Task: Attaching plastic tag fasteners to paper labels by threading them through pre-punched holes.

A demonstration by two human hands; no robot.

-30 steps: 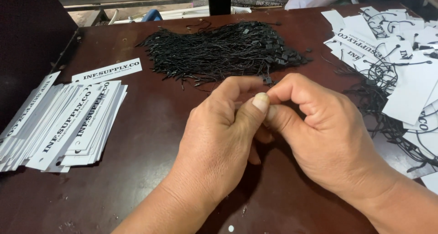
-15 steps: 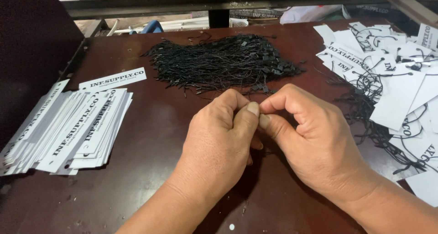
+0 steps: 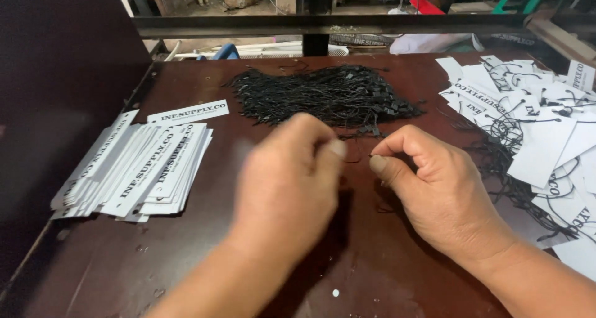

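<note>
Hands pinched over the dark brown table point(image 3: 205, 274) — right hand point(image 3: 434, 194) nipping a thin black string point(image 3: 359, 158), blurred left hand point(image 3: 288, 181) closed, contents unclear.

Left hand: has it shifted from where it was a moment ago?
Yes. The left hand has pulled left, away from the right hand; earlier their fingertips met below the pile of black strings, now they are apart.

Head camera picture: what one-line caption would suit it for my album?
Two bare hands pinch a thin black string between tag stacks.
</note>
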